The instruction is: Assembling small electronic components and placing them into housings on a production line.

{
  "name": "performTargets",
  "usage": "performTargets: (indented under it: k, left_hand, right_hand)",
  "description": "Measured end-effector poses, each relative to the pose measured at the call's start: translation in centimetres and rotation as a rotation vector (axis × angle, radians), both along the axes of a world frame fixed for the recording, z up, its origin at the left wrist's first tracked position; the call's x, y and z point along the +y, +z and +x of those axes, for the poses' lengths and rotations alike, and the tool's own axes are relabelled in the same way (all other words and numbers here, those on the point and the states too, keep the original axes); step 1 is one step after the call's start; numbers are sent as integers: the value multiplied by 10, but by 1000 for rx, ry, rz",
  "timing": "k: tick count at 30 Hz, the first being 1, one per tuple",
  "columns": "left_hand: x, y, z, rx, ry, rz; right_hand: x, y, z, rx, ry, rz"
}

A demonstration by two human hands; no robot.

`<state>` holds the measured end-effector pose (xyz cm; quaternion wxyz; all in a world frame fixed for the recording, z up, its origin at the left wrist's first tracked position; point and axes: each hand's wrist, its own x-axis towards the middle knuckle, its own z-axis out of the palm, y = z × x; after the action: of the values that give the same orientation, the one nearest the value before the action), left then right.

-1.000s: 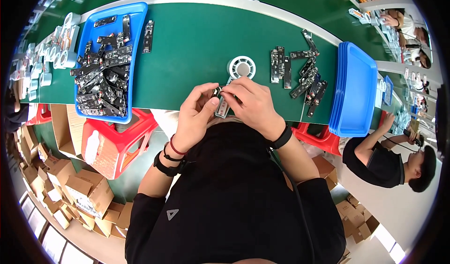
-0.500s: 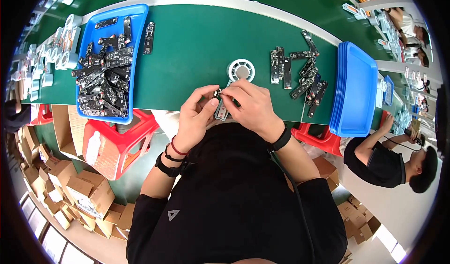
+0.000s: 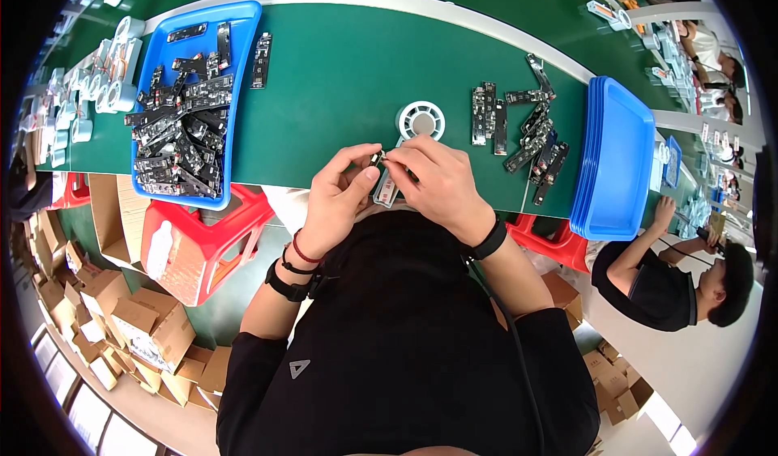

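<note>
At the table's near edge, my left hand (image 3: pixel 344 192) pinches a small dark part with a pale edge (image 3: pixel 377 159) between thumb and forefinger. Close against it, my right hand (image 3: pixel 438 182) has its thumb and forefinger pressed together; whatever they grip is too small to make out. Beneath both hands lies a pale handheld housing with a round, spoked head (image 3: pixel 421 121). Its handle (image 3: pixel 386 189) points toward me and is partly covered by my fingers.
A blue tray (image 3: pixel 243 75) heaped with black circuit boards (image 3: pixel 194 144) stands at left, one board (image 3: pixel 261 61) beside it. More boards (image 3: pixel 535 136) lie at right, near stacked blue trays (image 3: pixel 620 164). Red stools (image 3: pixel 203 241) are under the table edge. A co-worker (image 3: pixel 660 282) sits at right.
Both hands stay together around the small part with almost the same grip. The whole view has shifted slightly; nothing on the table has visibly been moved.
</note>
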<state>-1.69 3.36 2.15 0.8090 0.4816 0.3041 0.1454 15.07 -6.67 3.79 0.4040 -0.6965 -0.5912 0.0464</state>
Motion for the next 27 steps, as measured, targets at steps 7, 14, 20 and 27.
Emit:
performTargets:
  k: [7,14,20,27]
  left_hand:
    - [2,4,0,6,-24,40]
    - [2,4,-2,9,-39,80]
    - [9,7,-4,47,-85,39]
    - [19,14,-1,3,-210,-107]
  right_hand:
    - [0,0,-2,-36,-2,14]
    - [-1,0,-3,-22,4,20]
    - [-3,-1,2,4,71,25]
    - [-4,2,14,32,186,17]
